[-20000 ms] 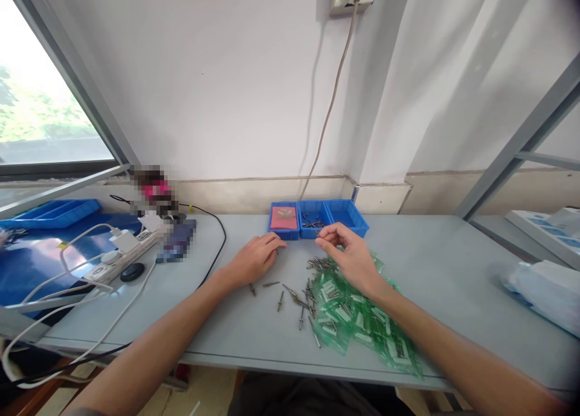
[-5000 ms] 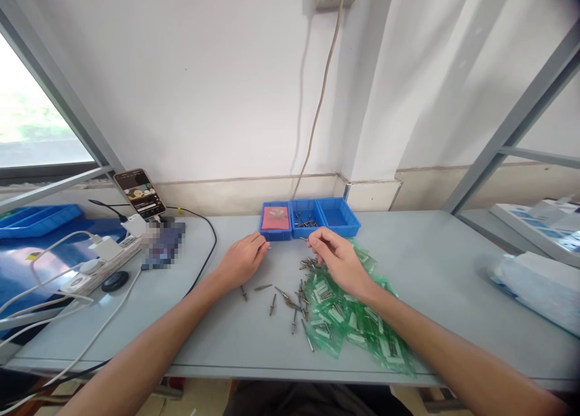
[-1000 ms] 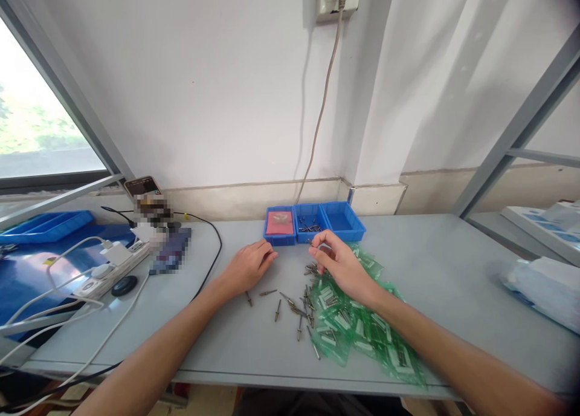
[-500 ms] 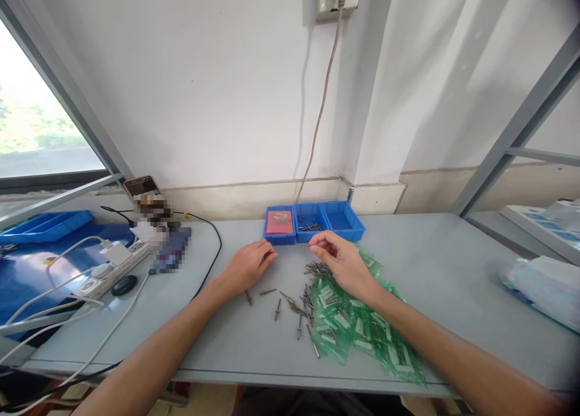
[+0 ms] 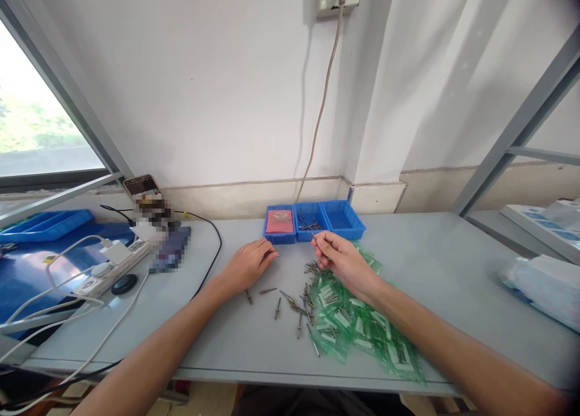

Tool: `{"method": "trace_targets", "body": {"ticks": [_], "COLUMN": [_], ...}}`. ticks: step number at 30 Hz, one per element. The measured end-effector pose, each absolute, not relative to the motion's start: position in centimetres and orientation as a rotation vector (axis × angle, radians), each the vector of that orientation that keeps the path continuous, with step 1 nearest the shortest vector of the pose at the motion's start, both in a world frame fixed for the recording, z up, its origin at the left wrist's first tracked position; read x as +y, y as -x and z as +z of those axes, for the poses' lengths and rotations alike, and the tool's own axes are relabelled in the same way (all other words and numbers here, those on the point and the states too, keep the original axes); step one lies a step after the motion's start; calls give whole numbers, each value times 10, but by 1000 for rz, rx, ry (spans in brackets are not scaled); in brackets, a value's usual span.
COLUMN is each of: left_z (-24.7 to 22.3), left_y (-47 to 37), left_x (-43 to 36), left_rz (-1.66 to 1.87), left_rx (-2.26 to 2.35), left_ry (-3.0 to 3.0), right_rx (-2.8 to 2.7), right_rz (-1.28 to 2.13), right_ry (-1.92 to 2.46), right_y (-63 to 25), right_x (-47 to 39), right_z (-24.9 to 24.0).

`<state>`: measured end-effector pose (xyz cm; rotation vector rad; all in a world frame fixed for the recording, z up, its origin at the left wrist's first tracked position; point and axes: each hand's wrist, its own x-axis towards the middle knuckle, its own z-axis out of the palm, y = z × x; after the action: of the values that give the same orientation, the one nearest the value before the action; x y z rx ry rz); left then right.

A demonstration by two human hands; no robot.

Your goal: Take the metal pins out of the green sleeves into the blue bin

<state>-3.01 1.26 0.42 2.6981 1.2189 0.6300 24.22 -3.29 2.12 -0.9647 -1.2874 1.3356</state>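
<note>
My right hand [image 5: 338, 259] pinches a small metal rivet [image 5: 314, 237] just in front of the blue bins. To its left, my left hand [image 5: 251, 262] rests low over the grey table with its fingers pressed together; a tiny tip shows at the fingertips, too small to name. Loose rivets [image 5: 277, 308] lie on the table between and below the hands. Green plastic bags [image 5: 362, 325] with rivets and white labels are heaped under and beside my right wrist. The middle blue bin [image 5: 310, 221] holds several rivets, and the left bin [image 5: 280, 222] has a pink sheet in it.
The right blue bin [image 5: 344, 218] stands against the other two. At the left are a power strip [image 5: 97, 281] with white cables, a black round object [image 5: 124, 285], a phone [image 5: 142, 186] and a blue tray [image 5: 48, 225]. A plastic-wrapped pack [image 5: 544, 286] lies far right.
The rivet in my right hand has turned from pointing left to pointing up and left, as the fingers curled. My left hand has hardly moved.
</note>
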Motion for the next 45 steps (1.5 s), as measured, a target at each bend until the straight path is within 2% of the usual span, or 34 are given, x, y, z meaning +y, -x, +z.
{"method": "trace_targets", "body": {"ticks": [4,11,19,33,45], "left_z": [5,5,6,4,2], "left_y": [30,30,29,30,30], "left_x": [12,11,12,12,14], "left_rz": [630,618,622,615,615], "left_rx": [1206,1220,1216,1208,1211], "left_ry": [-2706,-2715,-2725,-2743,-2733], "right_rx": [-1395,-1831,-1993,-1775,-1373], "right_rz": [1168,501,303,625,1252], "right_ry": [1051,1175,1146,1063,948], "right_y": [-242,-244,-247,-240,-244], "right_x": [-36,-43,-44,-44,-38], "right_z": [27,25,20,30,29]}}
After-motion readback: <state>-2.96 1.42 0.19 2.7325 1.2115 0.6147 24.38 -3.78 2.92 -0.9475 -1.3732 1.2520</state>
